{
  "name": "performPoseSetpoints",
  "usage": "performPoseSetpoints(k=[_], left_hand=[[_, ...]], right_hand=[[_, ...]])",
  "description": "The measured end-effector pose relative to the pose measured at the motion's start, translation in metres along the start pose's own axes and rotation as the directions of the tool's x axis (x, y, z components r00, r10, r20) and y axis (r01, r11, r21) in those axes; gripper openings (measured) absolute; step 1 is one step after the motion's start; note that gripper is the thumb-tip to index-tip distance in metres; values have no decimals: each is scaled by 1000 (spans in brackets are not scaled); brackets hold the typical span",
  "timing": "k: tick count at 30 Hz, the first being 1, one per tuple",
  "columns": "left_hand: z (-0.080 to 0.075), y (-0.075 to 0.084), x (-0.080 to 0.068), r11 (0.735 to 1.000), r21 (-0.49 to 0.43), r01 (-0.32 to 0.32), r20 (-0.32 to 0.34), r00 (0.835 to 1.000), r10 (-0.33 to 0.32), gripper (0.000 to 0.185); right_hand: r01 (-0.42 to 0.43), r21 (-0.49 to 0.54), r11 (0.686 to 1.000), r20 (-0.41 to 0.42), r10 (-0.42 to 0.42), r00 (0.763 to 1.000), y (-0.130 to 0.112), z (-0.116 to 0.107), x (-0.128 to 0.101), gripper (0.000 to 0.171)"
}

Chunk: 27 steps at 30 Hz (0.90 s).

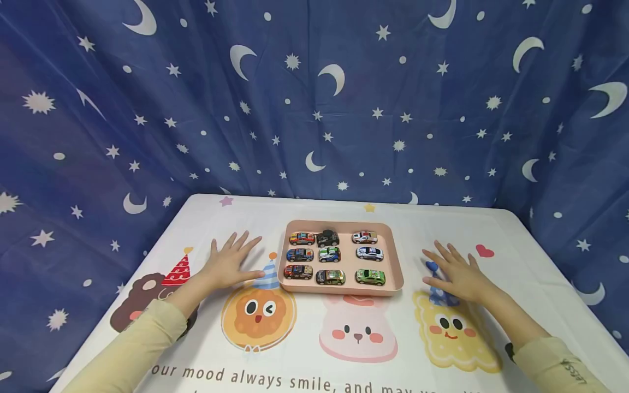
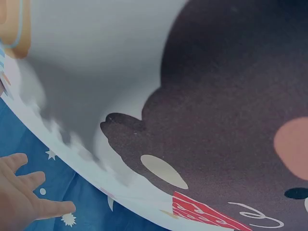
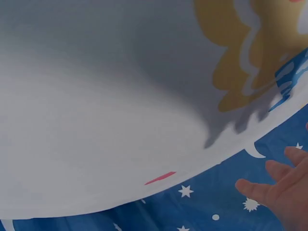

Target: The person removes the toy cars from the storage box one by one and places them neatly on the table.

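A pink tray [image 1: 344,289] lies on the table with several small toy cars in rows inside it. On its left side are a red-and-yellow car [image 1: 302,238], a black car [image 1: 327,238] and others; a green car [image 1: 371,277] and two white ones line the right side. My left hand [image 1: 228,266] spreads its fingers beside the tray's left edge, thumb nearest the tray. To the right of the tray, my right hand [image 1: 457,273] is likewise spread, holding nothing. Both wrist views show spread fingers and the hands' shadows on the tablecloth.
The white tablecloth [image 1: 304,338] carries printed cartoon figures and a line of text along the front. Behind the table hangs a dark blue curtain [image 1: 354,109] with white moons and stars. Pale yellow sleeves [image 1: 132,344] cover the forearms.
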<state>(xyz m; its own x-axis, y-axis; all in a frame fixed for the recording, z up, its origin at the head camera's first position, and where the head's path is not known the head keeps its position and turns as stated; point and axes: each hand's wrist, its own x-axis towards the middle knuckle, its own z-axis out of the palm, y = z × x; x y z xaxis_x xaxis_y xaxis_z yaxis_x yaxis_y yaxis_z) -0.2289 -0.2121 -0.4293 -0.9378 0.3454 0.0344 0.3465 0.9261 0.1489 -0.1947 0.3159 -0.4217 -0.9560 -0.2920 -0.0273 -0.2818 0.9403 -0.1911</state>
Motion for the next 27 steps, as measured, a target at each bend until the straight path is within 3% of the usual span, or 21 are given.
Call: performPoseSetpoints(k=[5,13,21,27], left_hand=[[-1,0,-2,1000,-12,-14,-8,1000,14,86],[-2,2,1,998,3,-65,-60,996,65,69],[-4,5,4,997,13,-75,-90,993,76,50],[-3,6,7,998,-41,-44,-86,995,41,38]], right_hand=[[17,-9,1000,-1,-17,1000,-1,1,2,73],[141,-113,983,-75,-150,986,0,-2,6,68],[89,-64,994,-54,-92,994,-1,-2,7,64],[80,-13,997,-57,-80,995,-2,-3,7,55]])
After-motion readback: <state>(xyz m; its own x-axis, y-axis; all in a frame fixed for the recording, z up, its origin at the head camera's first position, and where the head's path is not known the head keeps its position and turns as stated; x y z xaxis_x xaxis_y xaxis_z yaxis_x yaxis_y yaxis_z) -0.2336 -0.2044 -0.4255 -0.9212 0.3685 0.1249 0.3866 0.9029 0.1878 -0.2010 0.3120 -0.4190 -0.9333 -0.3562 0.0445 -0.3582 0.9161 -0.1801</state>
